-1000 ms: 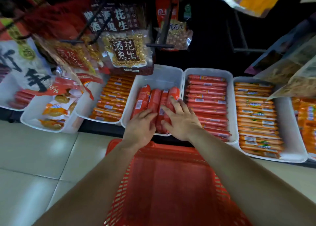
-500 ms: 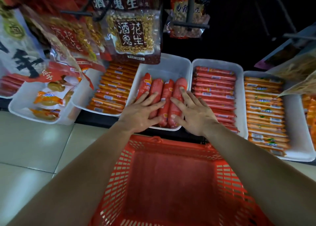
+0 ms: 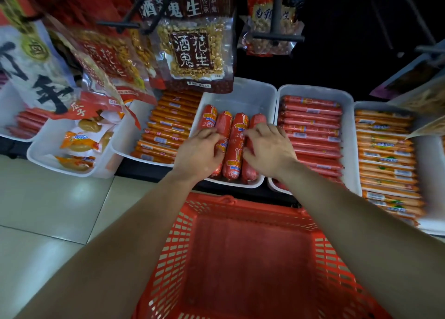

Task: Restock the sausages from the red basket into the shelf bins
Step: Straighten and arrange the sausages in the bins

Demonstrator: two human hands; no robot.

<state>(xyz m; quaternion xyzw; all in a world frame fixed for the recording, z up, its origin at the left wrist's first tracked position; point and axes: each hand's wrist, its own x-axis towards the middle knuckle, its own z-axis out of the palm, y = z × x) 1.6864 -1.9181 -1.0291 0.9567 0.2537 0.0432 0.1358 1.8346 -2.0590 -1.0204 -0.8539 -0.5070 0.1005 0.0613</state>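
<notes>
**Fat sausages in the middle bin**

Four plump, glossy red sausages (image 3: 234, 147) lie side by side in the white plastic bin (image 3: 262, 94). Our left hand (image 3: 198, 153) and right hand (image 3: 269, 150) rest on them, fingers curled (tips pressing the wrappers). The slotted red basket (image 3: 243, 261) sits below.

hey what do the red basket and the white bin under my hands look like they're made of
Red basket: looks like moulded plastic, matte, with slotted lattice walls and a solid floor. White bin: likely thin rigid plastic, smooth and faintly glossy, with rounded corners and a rolled rim; the four fat sausages in it wear shiny printed film.
</notes>
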